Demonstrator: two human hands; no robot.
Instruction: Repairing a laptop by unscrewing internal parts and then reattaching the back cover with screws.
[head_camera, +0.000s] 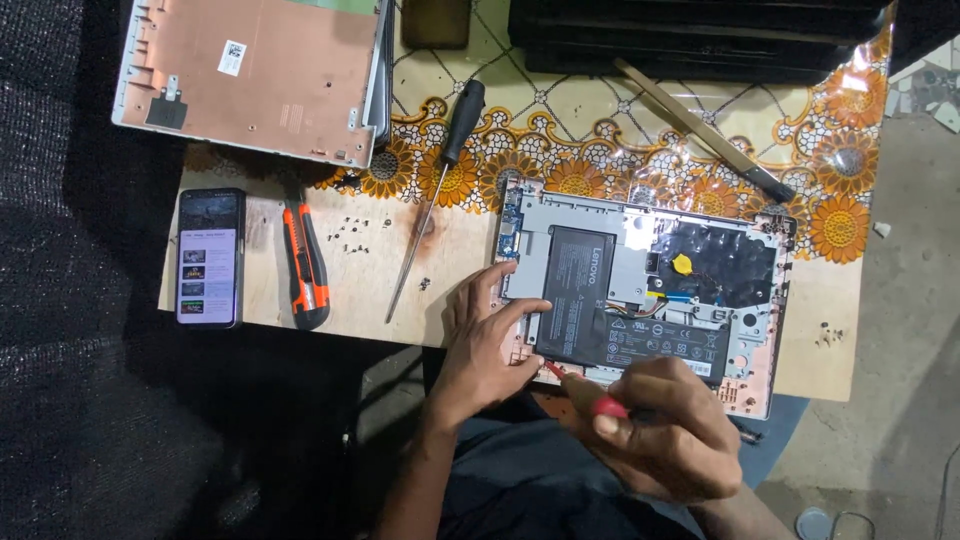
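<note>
While the left hand (485, 345) presses flat on the opened laptop (640, 300), the right hand (655, 425) grips a red screwdriver (590, 395).

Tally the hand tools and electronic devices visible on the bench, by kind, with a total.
Screwdrivers: 2, a black-handled one lying on the table and a red-handled one in the right hand
Utility knives: 1, orange and black
Flat pry sticks: 1
Phones: 1
Opened laptops: 1, steadied by the left hand
Removed bottom covers: 1
Total: 7
</note>
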